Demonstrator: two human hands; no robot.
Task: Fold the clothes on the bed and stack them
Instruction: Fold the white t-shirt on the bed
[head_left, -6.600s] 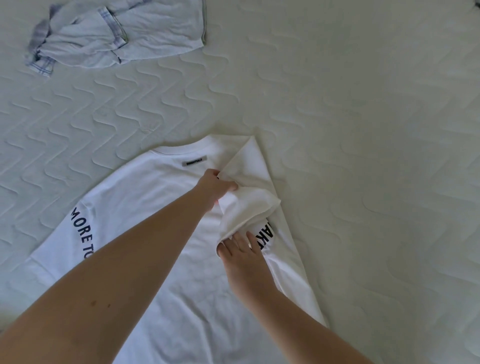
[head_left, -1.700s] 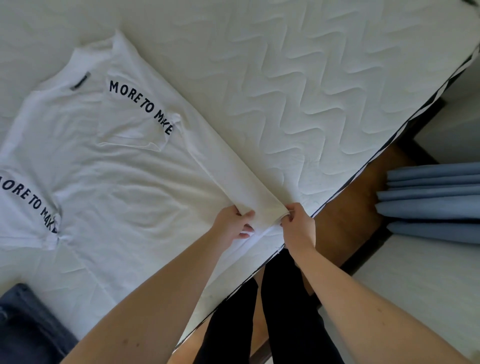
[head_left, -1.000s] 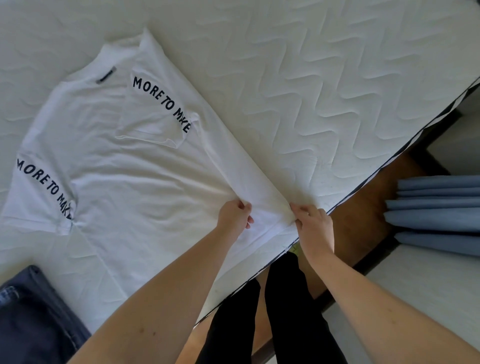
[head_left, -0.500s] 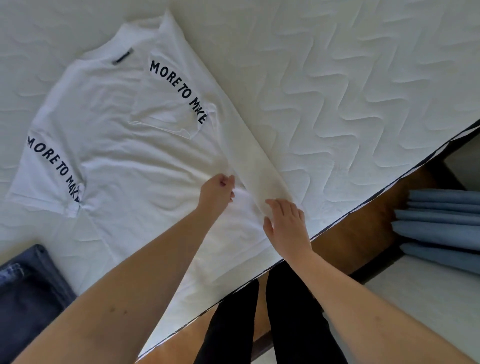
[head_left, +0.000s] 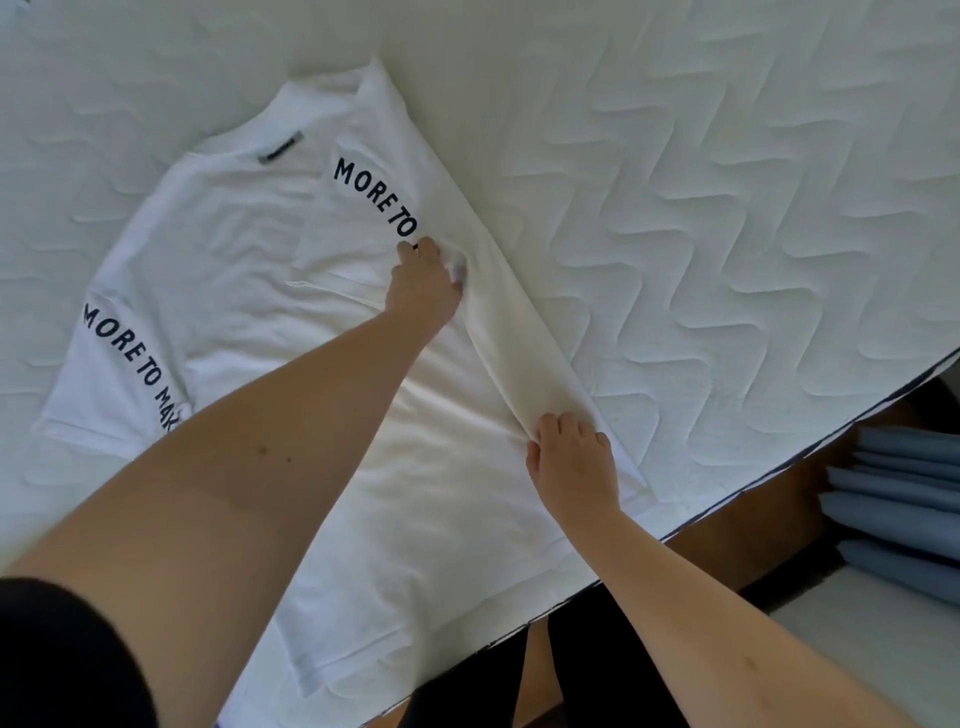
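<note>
A white T-shirt (head_left: 270, 270) with black "MORE TO MAKE" lettering lies spread on the bed, its collar toward the far side. Its right side and sleeve are folded inward, forming a long strip (head_left: 524, 358). My left hand (head_left: 426, 283) reaches far forward and presses on the folded sleeve, covering the end of the lettering. My right hand (head_left: 571, 460) rests with bent fingers on the inner edge of the strip near the hem and holds it down. The left sleeve (head_left: 122, 364) lies flat and unfolded.
The quilted white mattress (head_left: 727, 218) stretches far and to the right. Its near edge (head_left: 737, 486) runs diagonally in front of my dark-trousered legs (head_left: 587, 670). Blue folded fabric (head_left: 904, 499) sits on a white surface past the wooden floor at the right.
My left hand has slid up the folded strip from near the hem to the sleeve. My right hand has stayed at the lower part of the fold. The view shifted, and the dark jeans left the frame.
</note>
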